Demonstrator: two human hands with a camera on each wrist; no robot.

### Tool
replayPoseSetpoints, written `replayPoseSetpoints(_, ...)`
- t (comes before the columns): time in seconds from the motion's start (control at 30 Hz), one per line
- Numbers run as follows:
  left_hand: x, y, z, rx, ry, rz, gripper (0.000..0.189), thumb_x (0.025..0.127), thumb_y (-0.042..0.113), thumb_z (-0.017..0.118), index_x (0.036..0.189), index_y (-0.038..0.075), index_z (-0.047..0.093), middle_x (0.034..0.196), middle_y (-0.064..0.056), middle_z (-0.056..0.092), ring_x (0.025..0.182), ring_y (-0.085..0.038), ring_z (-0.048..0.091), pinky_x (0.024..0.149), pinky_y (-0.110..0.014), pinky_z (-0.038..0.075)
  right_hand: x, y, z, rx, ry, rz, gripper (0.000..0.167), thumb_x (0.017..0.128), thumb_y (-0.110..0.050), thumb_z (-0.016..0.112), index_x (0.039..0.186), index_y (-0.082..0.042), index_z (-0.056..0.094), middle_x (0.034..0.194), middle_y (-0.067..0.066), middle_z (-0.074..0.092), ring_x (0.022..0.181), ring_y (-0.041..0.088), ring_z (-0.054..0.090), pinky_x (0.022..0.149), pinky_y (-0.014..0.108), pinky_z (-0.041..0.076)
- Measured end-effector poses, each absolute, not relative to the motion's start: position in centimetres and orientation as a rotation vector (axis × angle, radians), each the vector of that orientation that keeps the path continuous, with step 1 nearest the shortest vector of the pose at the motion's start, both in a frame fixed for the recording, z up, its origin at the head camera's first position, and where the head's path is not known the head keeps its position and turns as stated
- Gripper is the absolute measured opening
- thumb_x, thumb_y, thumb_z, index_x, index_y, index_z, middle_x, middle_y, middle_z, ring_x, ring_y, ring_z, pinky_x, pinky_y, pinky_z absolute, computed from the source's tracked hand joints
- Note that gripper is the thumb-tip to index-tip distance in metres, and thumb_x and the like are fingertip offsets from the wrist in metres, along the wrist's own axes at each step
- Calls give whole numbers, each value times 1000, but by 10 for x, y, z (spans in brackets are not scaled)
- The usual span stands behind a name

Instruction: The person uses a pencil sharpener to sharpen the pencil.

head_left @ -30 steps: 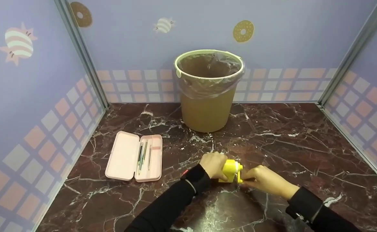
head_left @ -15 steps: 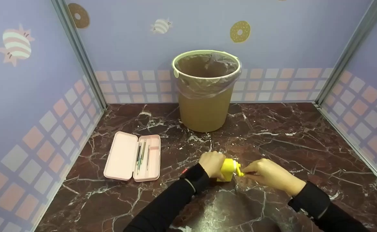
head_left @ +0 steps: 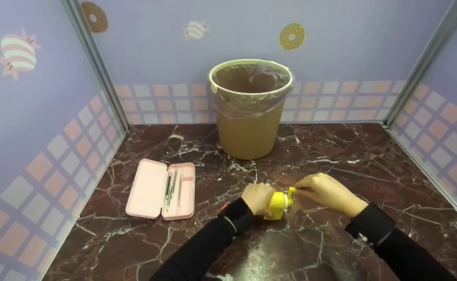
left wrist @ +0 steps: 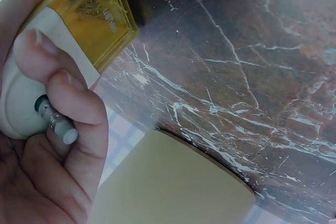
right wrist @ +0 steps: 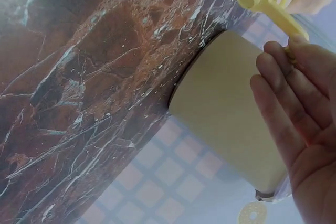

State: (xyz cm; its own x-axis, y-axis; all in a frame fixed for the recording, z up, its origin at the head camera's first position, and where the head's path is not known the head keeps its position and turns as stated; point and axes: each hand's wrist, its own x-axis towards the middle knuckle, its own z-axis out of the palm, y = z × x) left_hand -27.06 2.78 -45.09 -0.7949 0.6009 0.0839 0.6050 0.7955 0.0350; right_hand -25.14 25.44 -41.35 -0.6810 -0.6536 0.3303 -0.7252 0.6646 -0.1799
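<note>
My left hand grips a yellow crank pencil sharpener on the table, fingers curled over its body. In the left wrist view a pencil sticks out of the sharpener's pale face between the fingers, its white eraser end outward. The see-through yellow drawer beside it has shavings inside. My right hand pinches the knob of the crank between thumb and fingertips, with the crank arm pointing up. The right wrist view shows the other fingers of that hand extended.
To the left lies an open pink pencil case with several pencils in it. A tan waste bin with a clear liner stands at the back, near the patterned wall. Something small and red shows beside the left sleeve.
My right hand has risen, turning the crank from pointing down to pointing up. The left hand stays on the sharpener, which keeps its place.
</note>
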Motion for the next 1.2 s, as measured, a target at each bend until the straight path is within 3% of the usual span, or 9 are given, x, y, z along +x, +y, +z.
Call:
replayPoseSetpoints(0.37, -272, 27, -454, -970, -2900, -64, 49, 60, 42, 96, 95, 15, 73, 90, -1, 77, 78, -19, 73, 66, -36, 59, -273, 252, -424, 1068, -2671, 404, 10, 91, -10, 74, 98, -8, 80, 88, 5, 80, 75, 17, 74, 69, 35, 60)
replayPoseSetpoints(0.53, -271, 28, -456, -1003, -2900, -85, 49, 62, 42, 95, 95, 15, 72, 90, 0, 77, 78, -20, 72, 65, -36, 58, -283, 248, -441, 1072, -2729, 369, 5, 90, -10, 75, 86, -9, 78, 78, 2, 77, 67, 14, 70, 64, 34, 57)
replayPoseSetpoints(0.8, -270, 29, -453, -989, -2867, -79, 48, 60, 43, 96, 92, 15, 72, 87, 1, 77, 74, -19, 71, 62, -35, 56, -279, 247, -467, 1168, -2727, 356, 20, 81, -5, 78, 66, -10, 66, 63, 1, 68, 53, 11, 58, 52, 28, 49)
replayPoseSetpoints(0.97, -269, 29, -455, -972, -2837, -63, 49, 59, 45, 96, 90, 15, 72, 86, 1, 77, 75, -19, 72, 62, -35, 57, -267, 249, -474, 1149, -2771, 417, 23, 84, -17, 81, 67, -11, 66, 62, -2, 67, 53, 4, 54, 52, 24, 48)
replayPoseSetpoints(1.2, -269, 29, -457, -952, -2844, -72, 50, 58, 44, 96, 90, 15, 72, 85, 1, 77, 74, -19, 72, 62, -35, 56, -250, 250, -477, 1240, -2769, 583, 8, 86, -12, 79, 79, -11, 76, 74, -3, 75, 63, 2, 63, 60, 20, 54)
